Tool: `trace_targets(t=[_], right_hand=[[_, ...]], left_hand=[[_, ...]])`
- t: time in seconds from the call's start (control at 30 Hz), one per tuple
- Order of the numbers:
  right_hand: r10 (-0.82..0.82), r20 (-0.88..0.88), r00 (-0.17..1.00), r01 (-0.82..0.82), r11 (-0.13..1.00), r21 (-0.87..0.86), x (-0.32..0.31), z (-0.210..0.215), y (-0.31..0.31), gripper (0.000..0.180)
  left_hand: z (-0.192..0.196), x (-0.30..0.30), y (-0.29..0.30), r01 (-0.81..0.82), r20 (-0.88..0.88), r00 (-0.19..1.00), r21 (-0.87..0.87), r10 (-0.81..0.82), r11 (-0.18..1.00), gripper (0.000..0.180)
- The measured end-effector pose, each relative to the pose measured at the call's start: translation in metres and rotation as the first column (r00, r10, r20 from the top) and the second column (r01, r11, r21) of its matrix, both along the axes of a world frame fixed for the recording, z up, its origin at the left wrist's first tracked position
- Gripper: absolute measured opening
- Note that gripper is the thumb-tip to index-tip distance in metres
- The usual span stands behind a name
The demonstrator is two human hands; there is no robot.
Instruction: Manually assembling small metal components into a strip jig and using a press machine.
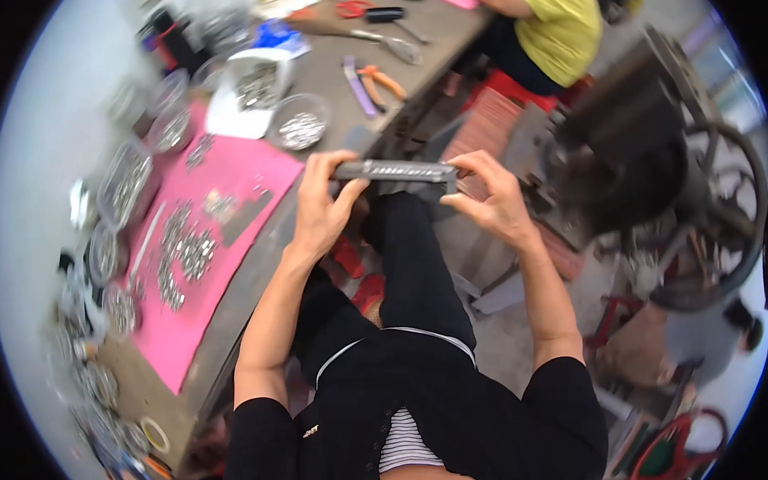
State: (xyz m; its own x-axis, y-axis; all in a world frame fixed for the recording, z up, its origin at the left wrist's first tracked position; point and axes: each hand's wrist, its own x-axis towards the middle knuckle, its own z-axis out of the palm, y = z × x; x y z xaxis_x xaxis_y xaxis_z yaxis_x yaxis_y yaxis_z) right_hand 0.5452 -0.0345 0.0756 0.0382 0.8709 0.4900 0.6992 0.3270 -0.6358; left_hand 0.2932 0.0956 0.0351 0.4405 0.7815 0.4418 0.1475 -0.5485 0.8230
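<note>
While the left hand (320,208) and the right hand (497,206) pinch one dark bar (399,171), many metal pieces (196,255) lie on one desk (335,59)

As both hands are raised near the centre of the frame, each of the two grips one end of the bar between thumb and fingers. The bar is almost level in the picture, its left end in the left hand and its right end in the right.

At the left of the frame, one pink sheet (255,164) covers part of the desk. On it the metal pieces form several heaps, too small and blurred for exact counting; one thin white stick (147,240) lies just beside them. At the upper left are one white tray (234,126) and, next to it, one round bowl (297,103), both holding small pieces. Near the upper centre I count one purple tool (357,87) and one orange-handled tool (388,81). One person (560,35) in a yellow top is at the upper right; one big dark machine (625,105) with one wheel (759,202) fills the right.
</note>
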Motion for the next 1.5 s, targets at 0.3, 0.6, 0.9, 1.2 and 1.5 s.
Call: trace_targets(t=[0.3,0.6,0.9,1.2,1.5], right_hand=[[-0.642,-0.003,0.767,0.642,0.766,0.034,0.103,-0.022,-0.1,0.042],[-0.628,0.123,0.768,0.606,0.776,0.176,0.091,-0.049,-0.054,0.057],[-0.83,-0.121,0.544,0.535,0.232,0.812,0.081,0.047,-0.185,0.034],[-0.838,-0.46,0.294,0.887,0.059,0.459,0.129,0.039,-0.262,0.014],[-0.951,-0.165,0.263,0.962,0.246,0.117,0.162,0.201,-0.301,0.032]], left_hand=[[-0.012,0.256,0.013,0.532,0.138,0.842,-0.374,-0.522,0.76,0.038],[-0.02,0.332,-0.007,0.617,0.125,0.779,-0.326,-0.614,0.716,0.037],[-0.019,0.277,-0.012,0.677,0.064,0.715,-0.313,-0.696,0.666,0.063],[-0.025,0.262,-0.032,0.703,-0.177,0.695,-0.031,-0.697,0.71,0.12],[-0.021,0.279,-0.027,0.69,-0.273,0.711,0.093,-0.648,0.718,0.118]])
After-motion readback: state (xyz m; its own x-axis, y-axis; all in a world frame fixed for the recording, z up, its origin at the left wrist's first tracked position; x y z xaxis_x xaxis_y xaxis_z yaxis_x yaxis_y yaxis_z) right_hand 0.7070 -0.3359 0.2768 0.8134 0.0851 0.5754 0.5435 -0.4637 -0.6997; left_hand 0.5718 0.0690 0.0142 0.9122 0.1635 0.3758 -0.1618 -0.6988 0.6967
